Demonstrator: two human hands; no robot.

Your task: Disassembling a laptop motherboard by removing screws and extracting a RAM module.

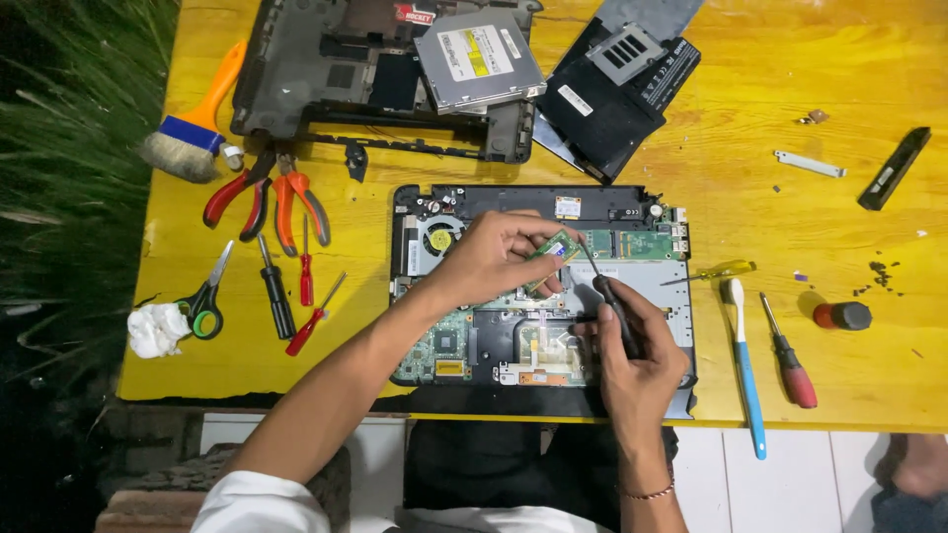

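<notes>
left hand point(494, 259): pinches small green memory card point(555, 253), lifted over opened laptop's bare circuit board point(444, 341) on yellow wooden counter point(790, 207) | right hand point(637, 360): grip closed on black-handled tool point(614, 308), tip by card | advice: hold card by edges, pry gently, level.

1 head camera looks almost straight down from close above onto the yellow table point(849, 227), its near edge lowest
</notes>
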